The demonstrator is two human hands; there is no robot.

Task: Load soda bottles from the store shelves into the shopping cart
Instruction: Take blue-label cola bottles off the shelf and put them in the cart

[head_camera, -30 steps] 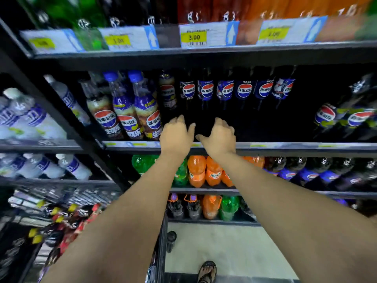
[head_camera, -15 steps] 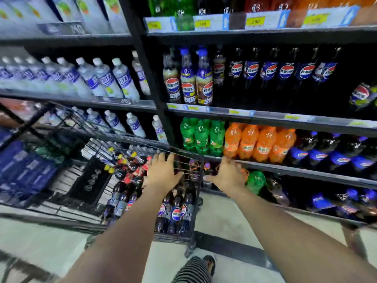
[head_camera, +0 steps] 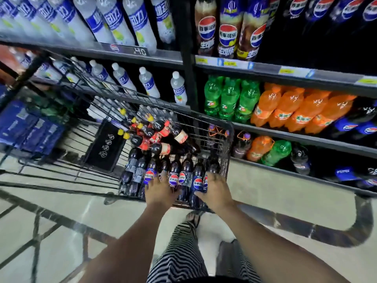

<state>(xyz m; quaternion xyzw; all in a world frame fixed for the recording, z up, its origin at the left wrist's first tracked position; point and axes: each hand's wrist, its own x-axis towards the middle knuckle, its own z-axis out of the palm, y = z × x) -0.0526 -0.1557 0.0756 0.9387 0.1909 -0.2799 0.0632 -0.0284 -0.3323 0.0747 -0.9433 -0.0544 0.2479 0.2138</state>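
Black steel shelving (head_camera: 185,58) fills the frame from 10 to 3 o'clock, its edges carrying blurred price strips. Below it a black wire shopping cart (head_camera: 204,117) runs from 9 o'clock to the centre, standing on a pale glossy tiled floor (head_camera: 275,193).

Two bare forearms reach up from 6 o'clock into the cart's near end. The left hand (head_camera: 161,193) and the right hand (head_camera: 217,192) lie backs-up, side by side but apart, fingers pointing to 12 o'clock. Both rest on a row of dark plastic cola bottles with round red, white and blue labels (head_camera: 184,170), packed at the basket's 6 o'clock end. Motion blur and the backs of the hands hide whether the fingers curl round any bottle or merely touch.

At the pile's 12 o'clock lie dark bottles with red labels and yellow caps (head_camera: 155,137), jumbled.

On the shelves, clear ribbed bottles with blue labels (head_camera: 122,17) stand at 11 o'clock, glossy green bottles (head_camera: 228,99) at 1 o'clock and orange ones (head_camera: 285,111) at 2 o'clock.

Black-and-white striped trousers (head_camera: 179,252) and a sandalled foot (head_camera: 193,217) show at 6 o'clock. The frame cuts off the cart's left end; the shelf recess at 2 o'clock is too dark to read.
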